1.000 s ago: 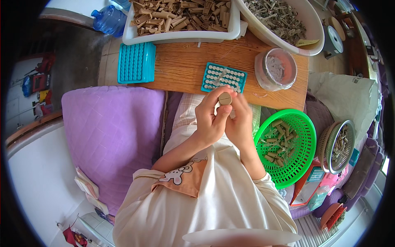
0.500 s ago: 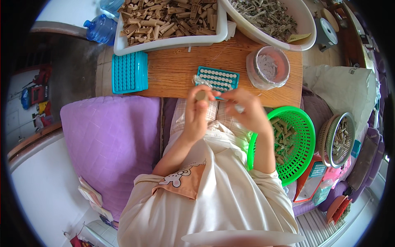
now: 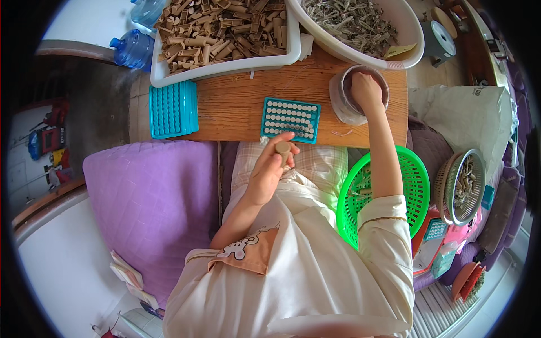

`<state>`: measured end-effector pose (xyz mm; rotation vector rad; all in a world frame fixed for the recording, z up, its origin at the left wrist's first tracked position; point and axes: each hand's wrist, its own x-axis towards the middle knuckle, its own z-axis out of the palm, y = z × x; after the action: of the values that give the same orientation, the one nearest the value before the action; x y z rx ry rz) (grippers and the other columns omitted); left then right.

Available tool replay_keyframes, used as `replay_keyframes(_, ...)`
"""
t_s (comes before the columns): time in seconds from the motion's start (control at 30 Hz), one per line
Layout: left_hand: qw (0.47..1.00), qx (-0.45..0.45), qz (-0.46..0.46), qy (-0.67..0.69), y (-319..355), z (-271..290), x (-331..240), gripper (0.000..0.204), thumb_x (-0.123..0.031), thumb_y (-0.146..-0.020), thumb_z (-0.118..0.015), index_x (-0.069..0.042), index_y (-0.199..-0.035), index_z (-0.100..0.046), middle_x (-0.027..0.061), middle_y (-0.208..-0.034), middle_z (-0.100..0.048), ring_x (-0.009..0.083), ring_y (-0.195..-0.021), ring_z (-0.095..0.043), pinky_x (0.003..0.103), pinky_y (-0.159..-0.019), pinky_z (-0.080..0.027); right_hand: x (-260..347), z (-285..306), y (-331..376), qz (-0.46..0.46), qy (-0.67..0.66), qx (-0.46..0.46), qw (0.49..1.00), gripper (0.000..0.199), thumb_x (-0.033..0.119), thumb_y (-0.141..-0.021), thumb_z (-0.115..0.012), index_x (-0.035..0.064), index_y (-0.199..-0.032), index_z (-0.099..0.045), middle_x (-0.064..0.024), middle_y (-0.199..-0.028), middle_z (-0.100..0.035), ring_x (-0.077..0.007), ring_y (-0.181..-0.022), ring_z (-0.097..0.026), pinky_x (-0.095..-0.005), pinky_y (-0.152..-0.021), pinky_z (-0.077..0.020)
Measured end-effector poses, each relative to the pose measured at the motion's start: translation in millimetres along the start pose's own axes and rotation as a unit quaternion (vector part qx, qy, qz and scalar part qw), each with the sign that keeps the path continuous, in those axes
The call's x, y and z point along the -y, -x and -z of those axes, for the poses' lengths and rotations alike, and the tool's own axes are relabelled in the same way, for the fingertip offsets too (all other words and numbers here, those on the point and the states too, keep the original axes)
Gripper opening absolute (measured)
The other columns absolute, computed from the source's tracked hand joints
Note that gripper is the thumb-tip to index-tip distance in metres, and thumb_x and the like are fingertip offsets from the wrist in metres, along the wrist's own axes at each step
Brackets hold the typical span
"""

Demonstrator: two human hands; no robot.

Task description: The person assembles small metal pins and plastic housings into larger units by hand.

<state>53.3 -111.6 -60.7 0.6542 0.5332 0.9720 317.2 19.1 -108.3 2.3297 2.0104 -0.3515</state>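
My left hand [image 3: 264, 181] is closed around a tan cylindrical piece [image 3: 283, 148], its round end facing up, over my lap at the table's near edge. A small pale, clear-looking bit [image 3: 264, 139] shows by its fingertips. My right hand [image 3: 366, 92] reaches down into a round tub [image 3: 345, 110] with a plastic-lined outside; its fingers are hidden in there. Just beyond my left hand, a teal tray [image 3: 293, 101] lies on the table with rows of round white pieces in it.
Behind stand a white bin [image 3: 225, 72] of tan pieces and a pale basin [image 3: 416, 56] of clear and metal parts. Stacked teal trays [image 3: 174, 110] sit on the wooden table [image 3: 225, 121] at left. A green basket [image 3: 414, 197] and a grey basket [image 3: 482, 188] are at right.
My right hand has left the spot beside my left hand and gone far right into the tub. My left hand keeps hold of the tan piece. The whole view has shifted slightly.
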Motion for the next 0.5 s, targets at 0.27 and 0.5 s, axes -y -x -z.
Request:
replay_keyframes(0.27,0.995,-0.004,0.074,0.073,3,3,-3,0.035,-0.011,-0.083,-0.046,-0.008,-0.117,-0.040,0.0032,-0.105,-0.046,0.0115,-0.097,-0.044,0.028,-0.083,-0.038,-13,16,17,0.041,-0.133,-0.062,0.988,0.015,0.006,-0.076,-0.044,-0.0009,-0.083,-0.055,-0.0178,-0.081,-0.060,-0.0295,-0.074,-0.060,-0.0366,-0.065,-0.0465)
replay_keyframes(0.5,0.974,-0.023,0.094,0.205,-4,-7,-11,0.038,-0.015,-0.082,-0.053,-0.009,-0.117,-0.039,0.0035,-0.109,-0.047,0.0173,-0.101,-0.049,0.026,-0.070,-0.051,-8,44,51,0.026,-0.420,-0.054,0.905,0.010,0.002,-0.074,-0.052,0.0001,-0.084,-0.056,-0.0078,-0.069,-0.058,-0.0120,-0.060,-0.056,-0.0244,-0.058,-0.0436)
